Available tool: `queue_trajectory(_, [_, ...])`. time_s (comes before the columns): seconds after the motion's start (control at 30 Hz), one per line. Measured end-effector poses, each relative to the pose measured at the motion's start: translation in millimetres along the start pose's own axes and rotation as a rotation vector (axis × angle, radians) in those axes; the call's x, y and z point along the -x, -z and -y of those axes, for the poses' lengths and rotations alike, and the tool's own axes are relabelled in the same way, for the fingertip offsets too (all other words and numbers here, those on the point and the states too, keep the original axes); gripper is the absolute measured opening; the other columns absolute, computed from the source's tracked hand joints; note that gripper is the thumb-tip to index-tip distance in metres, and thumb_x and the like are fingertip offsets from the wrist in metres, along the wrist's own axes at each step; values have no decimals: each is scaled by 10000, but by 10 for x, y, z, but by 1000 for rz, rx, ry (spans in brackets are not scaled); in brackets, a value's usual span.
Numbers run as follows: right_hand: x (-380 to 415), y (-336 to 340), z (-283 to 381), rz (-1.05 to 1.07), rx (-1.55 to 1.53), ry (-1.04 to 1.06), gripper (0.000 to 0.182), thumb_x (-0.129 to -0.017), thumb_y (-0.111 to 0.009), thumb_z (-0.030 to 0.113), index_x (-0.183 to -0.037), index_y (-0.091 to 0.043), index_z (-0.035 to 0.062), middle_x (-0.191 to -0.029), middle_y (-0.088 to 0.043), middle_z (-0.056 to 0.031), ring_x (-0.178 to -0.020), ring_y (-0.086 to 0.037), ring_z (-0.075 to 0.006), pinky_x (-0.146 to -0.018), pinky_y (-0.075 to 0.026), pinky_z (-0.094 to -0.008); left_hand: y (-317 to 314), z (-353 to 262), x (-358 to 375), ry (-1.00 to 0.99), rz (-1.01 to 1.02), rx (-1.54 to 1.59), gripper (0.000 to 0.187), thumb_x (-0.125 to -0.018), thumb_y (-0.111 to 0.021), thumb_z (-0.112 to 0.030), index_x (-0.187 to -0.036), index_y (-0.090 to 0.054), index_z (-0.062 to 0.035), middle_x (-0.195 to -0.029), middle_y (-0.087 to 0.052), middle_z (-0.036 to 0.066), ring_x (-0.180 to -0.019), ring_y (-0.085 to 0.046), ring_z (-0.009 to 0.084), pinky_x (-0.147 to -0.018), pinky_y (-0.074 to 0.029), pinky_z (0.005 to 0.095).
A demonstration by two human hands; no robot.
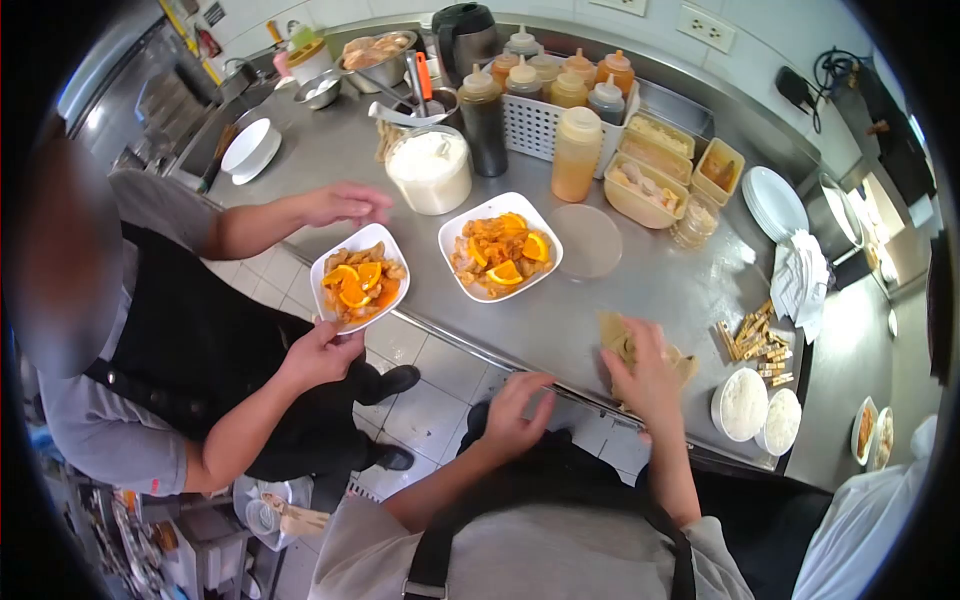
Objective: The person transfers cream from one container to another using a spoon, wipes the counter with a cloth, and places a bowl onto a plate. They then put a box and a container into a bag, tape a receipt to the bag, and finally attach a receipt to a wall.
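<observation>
My right hand point(648, 378) is on a tan cloth point(622, 338) at the counter's front edge, its thumb and fingers closing over the fabric; part of the cloth is hidden beneath it. My left hand point(515, 415) hovers by the same edge with fingers apart and nothing in them. Ahead of it on the counter stands a white square bowl point(450, 240) of saucy fried pieces topped with orange slices point(505, 272). A co-worker at the left holds a similar bowl point(402, 290) in one hand, while their other hand point(345, 203) is stretched out above it.
Along the back are a tub of white cream point(428, 170), squeeze bottles point(578, 150) and food containers point(645, 195). A round translucent lid point(590, 242) lies mid-counter. To the right are clothespins point(755, 340), bowls of rice point(740, 404) and stacked plates point(773, 200).
</observation>
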State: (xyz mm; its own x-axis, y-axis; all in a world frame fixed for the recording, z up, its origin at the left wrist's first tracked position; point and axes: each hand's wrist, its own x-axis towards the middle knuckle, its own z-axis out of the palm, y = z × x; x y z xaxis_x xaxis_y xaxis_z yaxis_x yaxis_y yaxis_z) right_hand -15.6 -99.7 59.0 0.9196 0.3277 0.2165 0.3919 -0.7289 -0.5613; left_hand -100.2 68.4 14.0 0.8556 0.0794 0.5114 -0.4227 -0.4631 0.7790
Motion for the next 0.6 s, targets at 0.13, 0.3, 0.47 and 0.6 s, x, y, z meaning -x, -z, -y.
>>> queue_trajectory(0.13, [-208, -679, -13, 150, -1018, -283, 418, -831, -496, 184, -1180, -371, -10, -1010, -500, -132, -850, -547, -220, -717, -449, -309, 307, 151, 77, 230, -42, 155, 153, -780, -520, -3, -933, -523, -3, -884, -552, 105, -760, -571, 169, -652, -454, 251])
queue_trajectory(0.3, [-775, -980, 299, 110, -1315, -534, 385, -879, -412, 143, -1213, -288, -4, -1013, -485, -159, -811, -567, -211, -714, -487, -302, 815, 359, 204, 336, -90, 206, 140, -812, -497, -28, -946, -512, 7, -833, -565, 91, -697, -580, 130, -610, -459, 227])
queue_trajectory(0.47, [-897, -1121, 553, -1, -1287, -526, 384, -835, -435, 83, -1144, -241, -35, -979, -499, -205, -692, -600, -244, -563, -528, -328, 1184, 624, 308, 447, -282, 308, 172, -842, -471, -89, -992, -470, -3, -791, -555, 72, -639, -555, 106, -553, -453, 212])
queue_trajectory(0.6, [-961, -1186, 488, -67, -950, -548, 309, -795, -424, 72, -1072, -325, -22, -838, -539, -177, -610, -592, -217, -499, -520, -290, 1582, 849, -84, 590, -511, 367, 330, -889, -381, -212, -1151, -298, -30, -774, -510, 100, -574, -533, 160, -483, -473, 262])
